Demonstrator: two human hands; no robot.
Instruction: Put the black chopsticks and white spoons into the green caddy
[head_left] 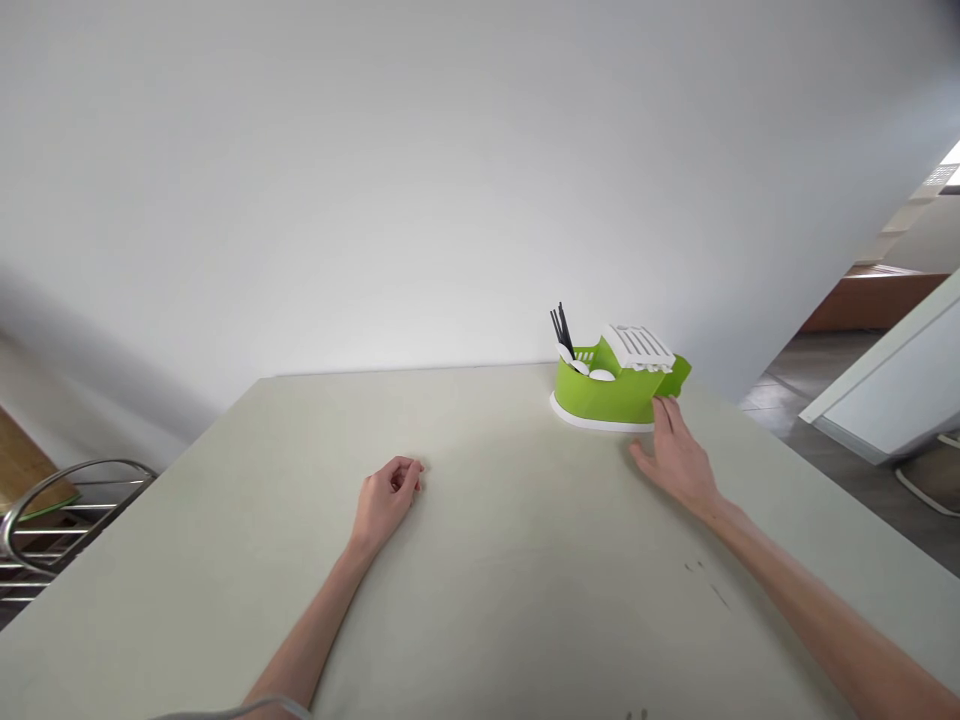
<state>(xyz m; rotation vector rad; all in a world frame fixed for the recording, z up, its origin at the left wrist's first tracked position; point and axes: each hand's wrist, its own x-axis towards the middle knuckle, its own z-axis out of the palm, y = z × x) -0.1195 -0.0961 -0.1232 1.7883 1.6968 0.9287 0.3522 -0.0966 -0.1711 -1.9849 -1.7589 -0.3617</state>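
Note:
A green utensil holder with a white base stands at the back right of the table. White spoons and dark chopsticks rest in its left part. Its right part has a slotted white top. My right hand lies at the holder's front right corner, fingers stretched out and fingertips at its green side, thumb apart. Whether the fingertips press on it I cannot tell. My left hand rests on the table left of the middle, fingers curled in, with nothing visible in them.
The pale table meets a white wall at the back. A metal rack stands beyond the left edge. Past the right edge are grey floor and a white panel. Small dark marks show on the tabletop at the right.

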